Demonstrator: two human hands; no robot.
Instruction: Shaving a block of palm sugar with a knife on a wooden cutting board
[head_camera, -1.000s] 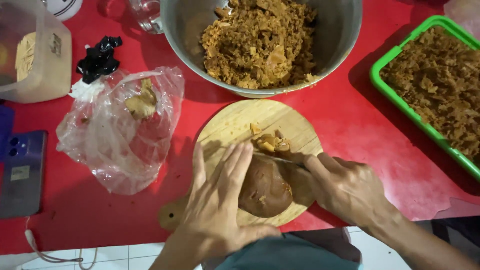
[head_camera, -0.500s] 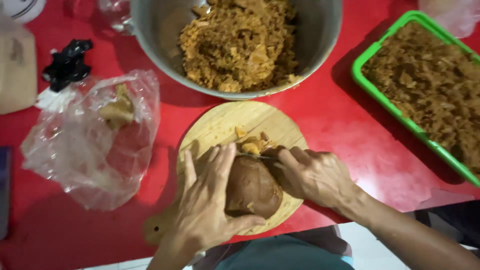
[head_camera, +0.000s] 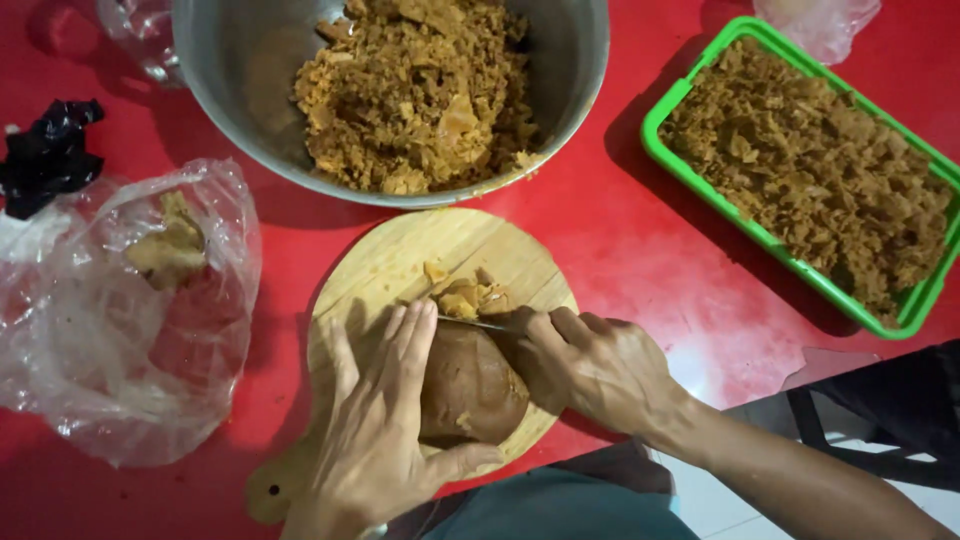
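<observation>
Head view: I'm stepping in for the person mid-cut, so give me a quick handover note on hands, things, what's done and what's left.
Left hand: flat on the brown block, steadying it on the round wooden board.
Right hand: gripping a knife, blade at the block's far edge.
Done: a small pile of shavings lies on the board beyond the blade; the metal bowl and green tray both hold shaved brown crumbs.
Left: most of the block is uncut. A clear plastic bag to the left holds another brown lump.
</observation>
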